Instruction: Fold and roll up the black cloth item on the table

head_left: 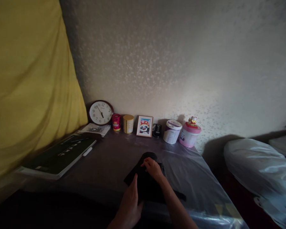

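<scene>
A black, soft-looking cloth item [149, 189] lies on the plastic-covered table in front of me, with a strap-like end [180, 195] sticking out to the right. Its exact kind is too dark to make out. My right hand [153, 168] is over its upper part, fingers curled in and pinching at the dark fabric. Along the item's left side is my left hand [131, 202], its fingers stretched out and the thumb apart. Whether the left palm touches the fabric is hard to see.
Along the wall stand a round clock [101, 112], a red can [116, 122], a yellow-lidded can [128, 124], a framed panda picture [145, 126], a small black object [157, 130], a white tub [172, 132] and a pink-lidded tub [189, 135]. A large dark book [59, 156] lies left, below a yellow curtain [33, 79].
</scene>
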A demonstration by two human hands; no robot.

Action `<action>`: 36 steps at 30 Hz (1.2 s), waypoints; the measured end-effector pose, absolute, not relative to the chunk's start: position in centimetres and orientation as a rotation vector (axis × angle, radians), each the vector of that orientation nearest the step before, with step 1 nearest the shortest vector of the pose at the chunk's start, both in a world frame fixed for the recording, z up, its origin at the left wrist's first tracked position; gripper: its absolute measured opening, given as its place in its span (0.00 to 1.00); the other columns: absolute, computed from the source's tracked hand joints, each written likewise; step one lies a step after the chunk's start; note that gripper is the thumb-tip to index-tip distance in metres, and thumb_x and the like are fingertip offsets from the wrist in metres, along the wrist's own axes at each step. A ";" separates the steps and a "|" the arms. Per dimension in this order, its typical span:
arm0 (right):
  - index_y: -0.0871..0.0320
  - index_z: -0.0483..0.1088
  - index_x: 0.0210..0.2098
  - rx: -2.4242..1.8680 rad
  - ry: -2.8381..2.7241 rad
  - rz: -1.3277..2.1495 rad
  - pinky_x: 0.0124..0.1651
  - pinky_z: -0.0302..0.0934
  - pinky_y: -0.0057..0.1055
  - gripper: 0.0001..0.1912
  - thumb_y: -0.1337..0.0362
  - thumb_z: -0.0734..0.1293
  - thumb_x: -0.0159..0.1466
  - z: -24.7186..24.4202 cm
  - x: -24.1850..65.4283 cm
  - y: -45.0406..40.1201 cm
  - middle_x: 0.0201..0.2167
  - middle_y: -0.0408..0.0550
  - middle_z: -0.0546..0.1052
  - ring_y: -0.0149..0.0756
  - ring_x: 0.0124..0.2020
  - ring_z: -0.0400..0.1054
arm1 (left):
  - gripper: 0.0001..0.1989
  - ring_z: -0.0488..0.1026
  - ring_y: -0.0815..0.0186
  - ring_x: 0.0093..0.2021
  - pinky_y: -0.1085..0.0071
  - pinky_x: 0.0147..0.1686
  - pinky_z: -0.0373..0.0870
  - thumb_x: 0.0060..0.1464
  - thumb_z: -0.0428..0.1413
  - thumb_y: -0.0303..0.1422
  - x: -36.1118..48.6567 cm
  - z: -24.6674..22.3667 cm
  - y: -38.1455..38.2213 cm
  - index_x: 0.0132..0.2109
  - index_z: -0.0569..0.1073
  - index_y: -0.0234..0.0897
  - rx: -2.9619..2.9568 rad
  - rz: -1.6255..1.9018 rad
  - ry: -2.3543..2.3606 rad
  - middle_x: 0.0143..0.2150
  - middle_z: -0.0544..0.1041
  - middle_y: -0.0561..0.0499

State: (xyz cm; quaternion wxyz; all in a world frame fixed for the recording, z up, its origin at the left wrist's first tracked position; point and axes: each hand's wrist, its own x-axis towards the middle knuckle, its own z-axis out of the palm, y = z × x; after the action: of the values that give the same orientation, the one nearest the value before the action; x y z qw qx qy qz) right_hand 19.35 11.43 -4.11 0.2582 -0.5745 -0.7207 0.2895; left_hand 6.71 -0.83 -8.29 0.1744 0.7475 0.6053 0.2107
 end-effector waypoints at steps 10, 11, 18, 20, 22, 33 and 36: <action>0.58 0.68 0.41 -1.509 -2.046 0.629 0.41 0.58 0.26 0.12 0.68 0.55 0.62 -4.2 19.1 10.8 0.34 0.43 0.77 0.33 0.40 0.71 | 0.39 0.34 0.53 0.66 0.50 0.61 0.40 0.41 0.49 0.25 7.7 -4.2 -0.7 0.63 0.52 0.40 2.394 0.281 1.720 0.67 0.39 0.48; 0.58 0.68 0.41 -1.489 -2.051 0.622 0.41 0.58 0.26 0.13 0.68 0.55 0.62 -4.3 19.2 10.7 0.35 0.43 0.77 0.33 0.40 0.71 | 0.39 0.34 0.53 0.66 0.49 0.61 0.39 0.41 0.49 0.25 7.7 -3.9 -0.6 0.64 0.51 0.39 2.374 0.229 1.711 0.67 0.39 0.48; 0.54 0.71 0.42 -1.268 -2.141 0.368 0.44 0.59 0.29 0.13 0.67 0.57 0.63 -5.7 20.1 8.7 0.38 0.44 0.76 0.34 0.40 0.68 | 0.38 0.51 0.50 0.63 0.51 0.59 0.50 0.41 0.47 0.23 6.9 -6.9 0.3 0.63 0.52 0.37 2.319 0.192 1.749 0.65 0.47 0.44; 0.54 0.71 0.41 -1.171 -2.161 0.301 0.44 0.59 0.29 0.13 0.68 0.57 0.63 -5.8 20.3 7.9 0.38 0.43 0.76 0.34 0.40 0.67 | 0.36 0.54 0.52 0.61 0.55 0.58 0.55 0.43 0.45 0.22 6.7 -8.3 0.7 0.63 0.55 0.35 2.331 0.241 1.713 0.64 0.52 0.43; 0.54 0.71 0.40 -1.080 -2.172 0.249 0.44 0.59 0.30 0.12 0.67 0.57 0.64 -5.9 20.5 7.7 0.41 0.44 0.75 0.33 0.39 0.66 | 0.35 0.55 0.53 0.61 0.58 0.58 0.56 0.43 0.44 0.22 6.5 -9.4 1.1 0.62 0.55 0.33 2.329 0.257 1.697 0.63 0.53 0.42; 0.62 0.71 0.45 -1.388 -1.965 0.040 0.51 0.58 0.40 0.17 0.67 0.54 0.64 -6.7 26.5 17.9 0.44 0.54 0.74 0.40 0.47 0.65 | 0.36 0.54 0.53 0.61 0.60 0.58 0.57 0.44 0.42 0.19 6.7 -11.0 1.9 0.63 0.54 0.35 2.230 0.206 1.734 0.63 0.52 0.40; 0.60 0.70 0.44 -1.196 -1.972 0.051 0.51 0.58 0.37 0.16 0.63 0.54 0.66 -5.6 25.0 14.5 0.41 0.52 0.74 0.37 0.45 0.65 | 0.34 0.54 0.53 0.61 0.61 0.58 0.57 0.45 0.42 0.19 6.8 -11.4 2.2 0.62 0.55 0.35 2.223 0.176 1.744 0.63 0.52 0.40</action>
State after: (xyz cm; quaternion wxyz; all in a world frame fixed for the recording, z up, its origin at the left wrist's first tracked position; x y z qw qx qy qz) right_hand 25.02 14.53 -5.59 0.4052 -0.4739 -0.7815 0.0203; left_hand 6.78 2.17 -11.41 0.1547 0.7759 0.6086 0.0614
